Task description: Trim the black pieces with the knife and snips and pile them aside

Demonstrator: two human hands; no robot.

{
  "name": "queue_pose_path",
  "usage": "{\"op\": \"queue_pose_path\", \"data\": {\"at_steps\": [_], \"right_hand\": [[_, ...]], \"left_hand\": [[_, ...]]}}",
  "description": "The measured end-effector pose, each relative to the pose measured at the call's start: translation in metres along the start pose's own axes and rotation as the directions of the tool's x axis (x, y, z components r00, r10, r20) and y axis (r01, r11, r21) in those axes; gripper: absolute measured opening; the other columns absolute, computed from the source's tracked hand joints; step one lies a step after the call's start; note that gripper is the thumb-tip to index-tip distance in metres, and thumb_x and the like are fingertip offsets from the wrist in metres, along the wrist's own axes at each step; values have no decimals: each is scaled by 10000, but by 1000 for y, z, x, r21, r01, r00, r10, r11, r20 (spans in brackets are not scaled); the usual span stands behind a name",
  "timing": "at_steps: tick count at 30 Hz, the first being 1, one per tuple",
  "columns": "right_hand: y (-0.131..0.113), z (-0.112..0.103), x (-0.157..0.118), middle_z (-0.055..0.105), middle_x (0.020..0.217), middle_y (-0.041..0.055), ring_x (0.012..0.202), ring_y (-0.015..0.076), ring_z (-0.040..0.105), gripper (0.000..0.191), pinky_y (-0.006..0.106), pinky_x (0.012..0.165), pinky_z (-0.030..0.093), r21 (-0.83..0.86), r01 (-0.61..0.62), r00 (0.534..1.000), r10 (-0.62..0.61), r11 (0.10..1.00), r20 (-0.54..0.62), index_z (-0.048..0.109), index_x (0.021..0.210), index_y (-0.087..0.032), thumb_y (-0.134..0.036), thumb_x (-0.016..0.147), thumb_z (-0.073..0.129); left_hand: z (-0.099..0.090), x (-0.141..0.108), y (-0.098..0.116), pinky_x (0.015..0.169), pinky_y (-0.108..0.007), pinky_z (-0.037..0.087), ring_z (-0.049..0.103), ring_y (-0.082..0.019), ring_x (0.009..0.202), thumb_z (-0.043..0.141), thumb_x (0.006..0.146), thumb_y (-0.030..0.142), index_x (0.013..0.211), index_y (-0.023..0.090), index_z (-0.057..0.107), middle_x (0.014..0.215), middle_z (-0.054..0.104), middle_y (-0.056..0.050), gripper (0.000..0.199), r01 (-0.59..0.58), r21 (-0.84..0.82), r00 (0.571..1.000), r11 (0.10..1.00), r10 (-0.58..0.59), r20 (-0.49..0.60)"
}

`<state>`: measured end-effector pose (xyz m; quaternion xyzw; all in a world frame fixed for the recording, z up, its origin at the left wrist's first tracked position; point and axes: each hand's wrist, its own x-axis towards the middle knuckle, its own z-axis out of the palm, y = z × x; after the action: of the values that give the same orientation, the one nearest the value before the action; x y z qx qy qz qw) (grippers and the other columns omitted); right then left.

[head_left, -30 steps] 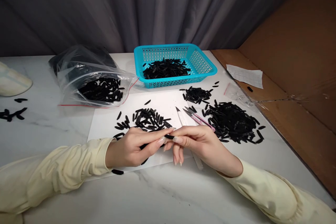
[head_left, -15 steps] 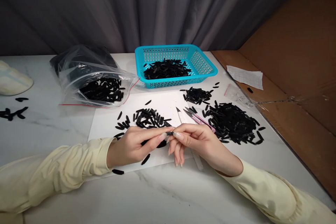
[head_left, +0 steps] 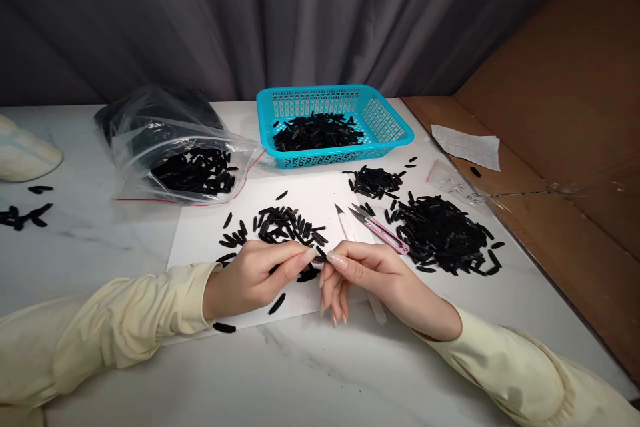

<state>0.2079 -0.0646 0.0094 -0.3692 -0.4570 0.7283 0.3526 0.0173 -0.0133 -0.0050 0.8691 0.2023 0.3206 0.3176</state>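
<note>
Between my two hands a small black strip [head_left: 321, 254] is pinched, one end at each set of fingertips. My left hand [head_left: 263, 273] closes thumb and forefinger on its left end. My right hand [head_left: 373, 275] pinches the right end, its other fingers hanging loosely below. Beneath and behind them, black pieces [head_left: 281, 223] are scattered on a white sheet [head_left: 200, 240]. Just behind my right hand lie purple thread snips [head_left: 383, 230] and a pale pen-like tool [head_left: 347, 221]. To the right is a large heap of black pieces [head_left: 445, 233].
A blue basket [head_left: 345, 155] with black pieces stands at the back. Left of it lies an open plastic bag [head_left: 130, 167] of similar pieces. A smaller pile [head_left: 376, 181] sits before the basket. Cardboard [head_left: 560, 167] with a paper slip [head_left: 466, 145] borders the right side.
The fingertips of my two hands have drawn slightly apart, and more of the black strip shows between them. The loose fingers of my right hand hang slightly lower.
</note>
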Motion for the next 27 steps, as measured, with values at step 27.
{"op": "queue_pose_path", "data": {"at_steps": [27], "right_hand": [[-4,-1,-1,589,589,17,476,96,508,335,217,489,409,-157,-13,998,21,988,51,499,741,-153,-404,939,399]], "left_hand": [[-2,0,-3,443,-179,299,327,-65,449,363,903,156,663,154,466,526,315,58,262,52,-138,978,989,-23,205]]}}
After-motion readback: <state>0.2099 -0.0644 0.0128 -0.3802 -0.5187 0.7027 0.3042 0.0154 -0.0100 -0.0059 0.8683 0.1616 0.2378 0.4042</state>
